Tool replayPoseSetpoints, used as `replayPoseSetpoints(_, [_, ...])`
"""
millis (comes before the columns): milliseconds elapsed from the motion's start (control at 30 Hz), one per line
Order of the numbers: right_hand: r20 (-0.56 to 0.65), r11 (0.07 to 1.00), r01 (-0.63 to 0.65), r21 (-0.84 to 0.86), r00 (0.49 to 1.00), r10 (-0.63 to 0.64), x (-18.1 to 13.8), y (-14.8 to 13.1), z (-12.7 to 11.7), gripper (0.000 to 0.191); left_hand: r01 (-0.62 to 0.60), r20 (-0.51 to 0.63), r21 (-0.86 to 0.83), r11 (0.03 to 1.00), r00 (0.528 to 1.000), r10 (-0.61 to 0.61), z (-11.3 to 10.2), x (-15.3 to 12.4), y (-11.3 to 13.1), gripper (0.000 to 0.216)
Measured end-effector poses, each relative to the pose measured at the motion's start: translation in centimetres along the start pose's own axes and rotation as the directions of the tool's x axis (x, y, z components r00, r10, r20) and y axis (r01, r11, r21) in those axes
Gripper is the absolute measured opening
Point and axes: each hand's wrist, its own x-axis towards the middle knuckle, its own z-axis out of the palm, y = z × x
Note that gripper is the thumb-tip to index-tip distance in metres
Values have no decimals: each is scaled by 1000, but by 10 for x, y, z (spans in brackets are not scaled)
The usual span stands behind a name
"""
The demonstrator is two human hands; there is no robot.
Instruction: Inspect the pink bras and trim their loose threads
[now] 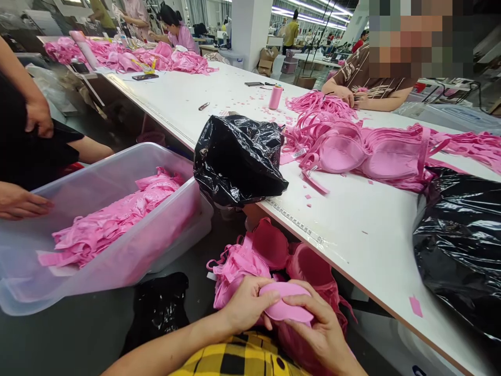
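Note:
Between my two hands, low in the head view, is a pink bra cup (287, 303). My left hand (250, 305) pinches its left side with the thumb on top. My right hand (315, 316) grips the right side, fingers curled over the edge. Just beyond my hands, below the table edge, hang or lie more pink bras (270, 245), some of a darker pink; what supports them is hidden. Part of the darker pink fabric also shows beneath my right hand.
A white table (376, 224) carries a crumpled black plastic bag (242, 156), stacked pink bras (352, 151), a thread cone (275, 97) and another black bag (462, 245). At left stands a clear plastic bin (97, 277) of pink garments beside a person's hands. A co-worker sits across the table.

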Motion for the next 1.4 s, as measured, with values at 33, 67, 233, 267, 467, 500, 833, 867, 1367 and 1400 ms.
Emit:
replayPoseSetpoints(33, [-31, 1000, -21, 13, 999, 22, -1, -1, 1, 12, -8, 3, 1, 1000, 1000, 8, 0, 0, -1, 43])
replayPoseSetpoints(67, [-64, 999, -42, 25, 997, 43, -1, -3, 3, 11, -15, 3, -7, 1000, 1000, 15, 0, 0, -1, 43])
replayPoseSetpoints(233, [-203, 976, -174, 129, 959, 197, -3, 0, 12, 9, -117, 57, -32, 993, 991, 119, 4, -3, 2, 50])
replayPoseSetpoints(267, [-229, 966, -195, 171, 946, 231, -3, 2, 14, 13, -148, 47, 17, 989, 988, 147, 5, -3, 2, 53])
replayPoseSetpoints(467, [-173, 956, -262, 135, 944, 283, -1, 4, 1, 18, -15, -55, 101, 995, 998, 21, 3, 0, 1, 32])
replayPoseSetpoints(500, [-89, 962, -253, 98, 961, 262, 0, 3, -4, 23, -9, -47, 59, 998, 999, 12, 2, 2, 2, 34])
replayPoseSetpoints(833, [-91, 997, -33, -67, 995, 27, 3, 7, -5, 10, -22, 5, -154, 988, 1000, 23, 6, 11, 8, 29])
replayPoseSetpoints(867, [-132, 996, -63, -68, 990, 53, 3, 6, -2, 9, -54, 24, -160, 986, 998, 59, 7, 11, 9, 33])
replayPoseSetpoints(1367, [-355, 980, -156, 121, 915, 189, 5, 2, 18, 9, -242, -152, -69, 968, 961, 230, 17, 21, 4, 26])
replayPoseSetpoints(1400, [-372, 971, -178, 158, 900, 226, 5, 2, 20, 11, -238, -168, -85, 968, 961, 221, 18, 22, 4, 26])
